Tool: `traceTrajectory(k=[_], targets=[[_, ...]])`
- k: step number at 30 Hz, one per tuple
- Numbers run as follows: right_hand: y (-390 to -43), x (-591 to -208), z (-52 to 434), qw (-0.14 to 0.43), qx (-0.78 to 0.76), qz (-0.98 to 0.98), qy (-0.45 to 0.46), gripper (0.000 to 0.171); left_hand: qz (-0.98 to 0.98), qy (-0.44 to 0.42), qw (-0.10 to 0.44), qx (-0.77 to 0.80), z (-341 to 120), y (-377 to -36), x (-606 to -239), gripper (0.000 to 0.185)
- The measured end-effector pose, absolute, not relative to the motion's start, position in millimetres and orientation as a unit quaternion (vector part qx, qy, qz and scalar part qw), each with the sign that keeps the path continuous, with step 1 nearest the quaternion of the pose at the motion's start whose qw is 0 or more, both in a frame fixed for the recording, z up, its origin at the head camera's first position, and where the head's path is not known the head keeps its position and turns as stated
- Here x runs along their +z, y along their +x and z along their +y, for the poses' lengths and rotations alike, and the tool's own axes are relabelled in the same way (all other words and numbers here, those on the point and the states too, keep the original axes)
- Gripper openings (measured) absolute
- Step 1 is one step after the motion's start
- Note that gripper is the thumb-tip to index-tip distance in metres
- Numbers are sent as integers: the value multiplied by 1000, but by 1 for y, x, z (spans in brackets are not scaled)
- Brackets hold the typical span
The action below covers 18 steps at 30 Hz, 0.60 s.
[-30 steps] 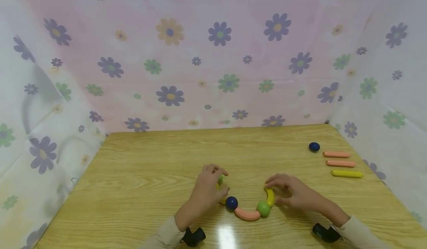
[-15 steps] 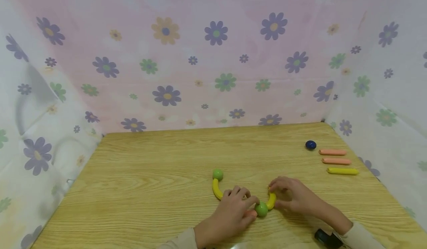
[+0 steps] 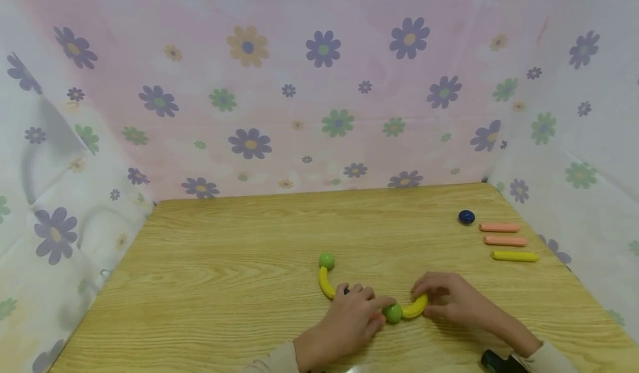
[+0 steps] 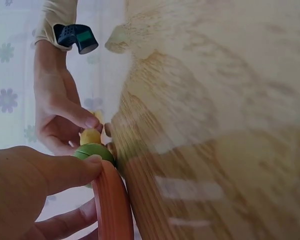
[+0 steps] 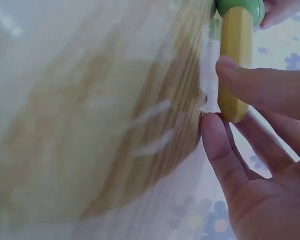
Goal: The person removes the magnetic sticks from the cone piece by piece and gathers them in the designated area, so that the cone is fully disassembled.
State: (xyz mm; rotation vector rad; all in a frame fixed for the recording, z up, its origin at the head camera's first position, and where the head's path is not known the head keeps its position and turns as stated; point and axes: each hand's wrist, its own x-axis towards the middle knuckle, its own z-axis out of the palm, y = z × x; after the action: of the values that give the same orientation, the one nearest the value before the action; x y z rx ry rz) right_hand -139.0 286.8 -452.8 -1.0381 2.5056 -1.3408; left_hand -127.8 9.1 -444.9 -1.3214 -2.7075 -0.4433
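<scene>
Both hands on curved toy chain near front edge of desk [image 3: 209,240].
Right hand [image 3: 451,301] pinching yellow curved piece [image 3: 415,308]; left hand [image 3: 351,323] gripping pink curved piece [image 4: 111,202], thumb touching green ball [image 3: 392,313] between them.

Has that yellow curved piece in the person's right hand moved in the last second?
Yes. The yellow curved piece in the right hand stood upright from the green ball; now it lies flatter, its free end swung down and toward the straight sticks.

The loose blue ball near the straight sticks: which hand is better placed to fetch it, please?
Probably the right hand: the blue ball lies on its side of the table, while the left hand sits further away, touching the green ball.
</scene>
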Motion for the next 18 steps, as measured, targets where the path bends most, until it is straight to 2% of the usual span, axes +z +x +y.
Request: traceTrajectory(k=[4, 7, 18], targets=[[-140, -455, 296, 137, -543, 755, -340, 27, -890, -427, 41, -156, 10, -129, -443, 30], [-140, -455, 301, 173, -597, 704, -343, 27, -890, -425, 42, -158, 13, -129, -441, 28], [-141, -455, 304, 187, -629, 679, -330, 24, -903, -400, 18, -159, 21, -128, -442, 27]])
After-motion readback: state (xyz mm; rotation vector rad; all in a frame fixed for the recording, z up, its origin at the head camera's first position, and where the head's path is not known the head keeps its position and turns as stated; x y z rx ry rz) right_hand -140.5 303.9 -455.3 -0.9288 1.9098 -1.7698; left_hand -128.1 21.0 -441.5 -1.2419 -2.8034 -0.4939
